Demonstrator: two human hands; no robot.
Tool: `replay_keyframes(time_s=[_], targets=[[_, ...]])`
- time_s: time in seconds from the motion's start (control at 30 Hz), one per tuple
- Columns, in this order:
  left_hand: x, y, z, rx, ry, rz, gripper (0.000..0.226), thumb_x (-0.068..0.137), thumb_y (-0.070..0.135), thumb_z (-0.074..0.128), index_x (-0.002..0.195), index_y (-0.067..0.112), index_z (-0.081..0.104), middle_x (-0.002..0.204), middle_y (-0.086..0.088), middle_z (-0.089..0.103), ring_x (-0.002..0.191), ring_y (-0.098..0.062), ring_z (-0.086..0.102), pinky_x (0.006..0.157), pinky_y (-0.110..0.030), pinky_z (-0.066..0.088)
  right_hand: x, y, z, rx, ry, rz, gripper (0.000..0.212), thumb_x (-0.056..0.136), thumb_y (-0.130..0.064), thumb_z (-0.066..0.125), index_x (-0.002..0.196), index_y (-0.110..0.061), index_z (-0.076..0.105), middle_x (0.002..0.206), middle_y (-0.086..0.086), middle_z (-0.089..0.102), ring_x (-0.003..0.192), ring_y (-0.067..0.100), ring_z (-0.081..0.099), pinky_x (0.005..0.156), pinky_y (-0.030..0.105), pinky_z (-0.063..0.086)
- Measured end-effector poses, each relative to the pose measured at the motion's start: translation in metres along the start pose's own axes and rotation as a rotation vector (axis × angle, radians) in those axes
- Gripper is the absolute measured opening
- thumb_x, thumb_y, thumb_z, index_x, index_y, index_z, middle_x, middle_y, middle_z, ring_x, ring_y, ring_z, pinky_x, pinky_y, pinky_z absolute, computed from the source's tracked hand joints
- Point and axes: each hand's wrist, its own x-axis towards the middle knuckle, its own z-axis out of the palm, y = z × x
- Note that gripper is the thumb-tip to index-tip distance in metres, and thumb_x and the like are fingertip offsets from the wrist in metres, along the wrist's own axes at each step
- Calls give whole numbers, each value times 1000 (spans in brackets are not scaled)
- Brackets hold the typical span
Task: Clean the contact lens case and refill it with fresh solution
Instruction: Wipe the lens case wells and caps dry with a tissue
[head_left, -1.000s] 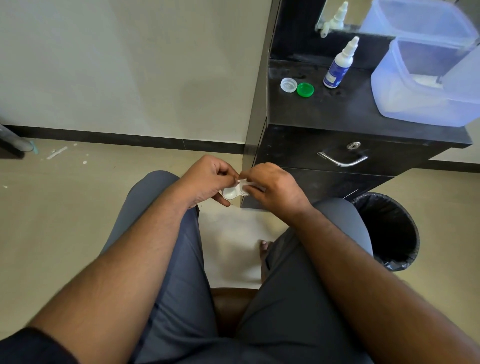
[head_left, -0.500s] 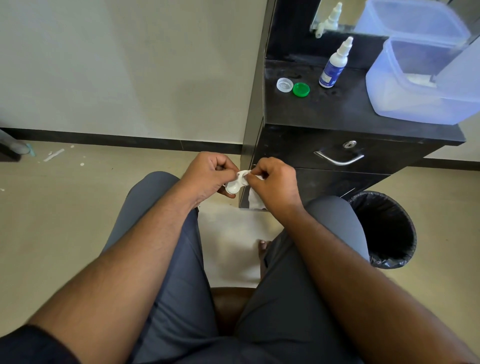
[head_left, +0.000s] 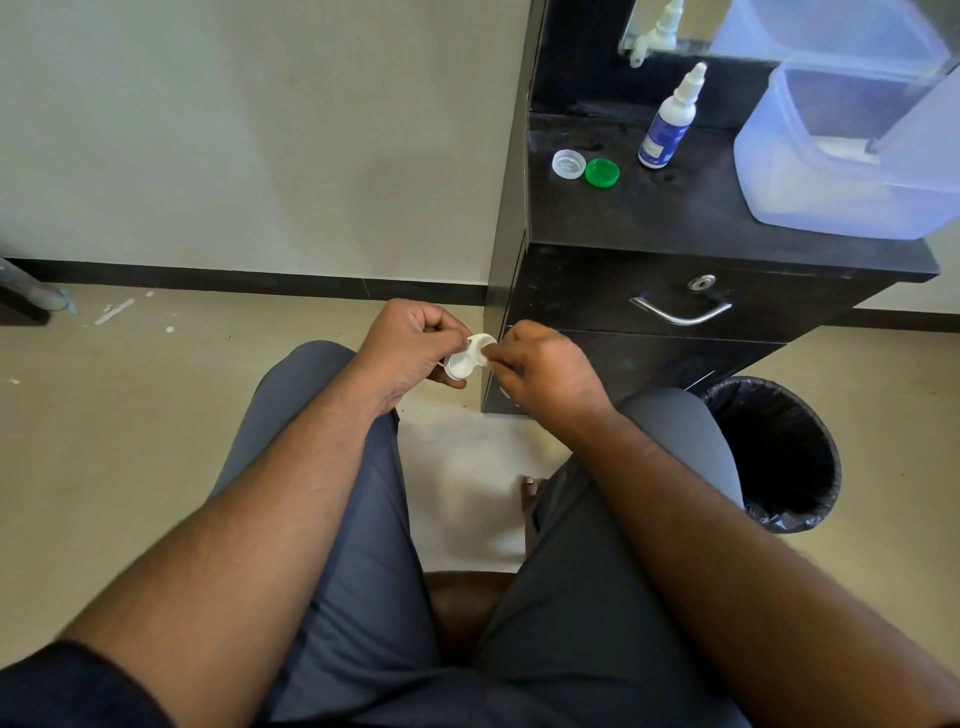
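Above my knees, my left hand (head_left: 410, 343) grips a white contact lens case (head_left: 462, 364) with both wells uncapped and facing up. My right hand (head_left: 545, 374) has its fingers curled, and the fingertips press into the far well of the case. It pinches a small white tissue that is mostly hidden; a scrap (head_left: 506, 393) shows under the hand. A clear white cap (head_left: 569, 163) and a green cap (head_left: 602, 172) lie side by side on the black cabinet top (head_left: 649, 223). The solution bottle (head_left: 670, 124) stands upright just right of them.
A large translucent plastic container (head_left: 841, 171) sits on the right of the cabinet top. Below the top is a drawer with a metal handle (head_left: 680, 312). A black-lined waste bin (head_left: 779, 452) stands on the floor by my right knee. A mirror hangs behind the cabinet.
My hands stay together on the case. The case has turned so both wells show, and the tissue has drawn further into my right hand. The camera has shifted slightly.
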Motion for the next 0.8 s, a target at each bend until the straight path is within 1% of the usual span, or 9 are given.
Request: replay_keyframes(time_s=[0.17,0.3,0.37,0.43,0.53,0.6,0.67,0.73,0.8], targets=[[-2,4,1,-46,27,-11,9,81,-6,66,76,-1,71,78,-12,69,62,-20,66,54,-37,59,0,-9,4,-180,-3,-23,24,96,-14,51,116,-10,64,95,8,58,81,20,53,65,32,52],[-4,1,2,-68,40,-19,8,81,-6,66,76,-2,71,76,-12,70,60,-20,66,54,-37,59,2,-16,10,-26,15,162,22,96,-15,52,109,-9,69,97,8,62,81,22,58,72,34,53],[-6,0,3,-49,49,-6,6,81,-6,67,79,-3,72,78,-13,70,62,-21,66,53,-35,58,1,-19,10,191,29,307,20,96,-15,55,102,-6,71,97,9,65,82,21,60,72,28,51],[-8,-1,5,-16,56,17,6,80,-7,67,82,-6,72,79,-15,69,63,-22,66,51,-30,56,0,-23,8,570,51,537,15,92,-13,60,95,-4,72,94,9,68,83,21,62,71,23,51],[-10,-5,8,103,24,79,10,78,-11,64,82,-6,72,78,-18,69,63,-26,66,52,-35,60,-2,-28,5,1125,35,949,9,88,-12,66,94,-8,72,95,11,68,89,31,66,77,44,59],[-9,-7,9,172,-7,126,11,78,-10,63,81,-4,73,77,-17,69,65,-28,66,56,-38,60,-5,-29,1,1313,0,1127,11,87,-13,68,97,-12,68,97,12,66,87,33,65,72,49,59],[-8,-7,9,194,-13,157,12,77,-10,64,79,-3,72,77,-16,69,64,-24,66,55,-33,59,-6,-27,-1,1477,-11,1183,13,88,-13,66,101,-13,65,101,13,65,87,33,65,71,47,59],[-6,-6,8,171,10,157,13,77,-11,63,77,-1,72,75,-14,69,60,-17,64,53,-28,56,-7,-22,-4,1666,2,1142,12,90,-12,62,102,-12,64,107,15,66,93,32,65,74,46,57],[-5,-5,5,103,40,119,13,78,-11,63,77,0,71,74,-15,68,58,-17,63,52,-31,58,-4,-12,-10,1779,74,1061,10,93,-14,58,100,-13,66,104,14,66,92,28,64,75,44,55]])
